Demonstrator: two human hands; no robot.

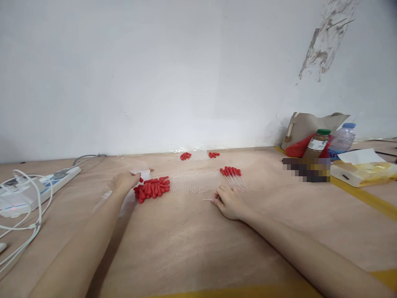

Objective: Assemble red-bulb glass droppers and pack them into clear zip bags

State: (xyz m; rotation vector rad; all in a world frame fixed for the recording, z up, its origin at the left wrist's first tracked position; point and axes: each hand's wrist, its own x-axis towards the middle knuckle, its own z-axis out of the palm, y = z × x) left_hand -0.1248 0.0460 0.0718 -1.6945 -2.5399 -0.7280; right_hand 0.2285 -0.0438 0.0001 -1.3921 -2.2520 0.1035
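Note:
At the left of a heap of red rubber dropper bulbs (151, 189), my left hand (123, 182) pinches a single red bulb (141, 180) at its fingertips. My right hand (228, 202) is closed round a thin glass dropper tube (206, 200), whose end sticks out to the left. Between the hands, bare glass tubes (194, 183) lie side by side in a long row. Just beyond my right hand, several droppers (232, 176) lie together with red bulbs fitted on their glass tubes.
Clear plastic bags with red bulbs (185, 156) lie by the wall. A white power strip (43, 190) with looped cables (39, 207) is at the left. At the right are a beige bag (310, 124), bottles (343, 140) and a yellow-white tissue pack (362, 171).

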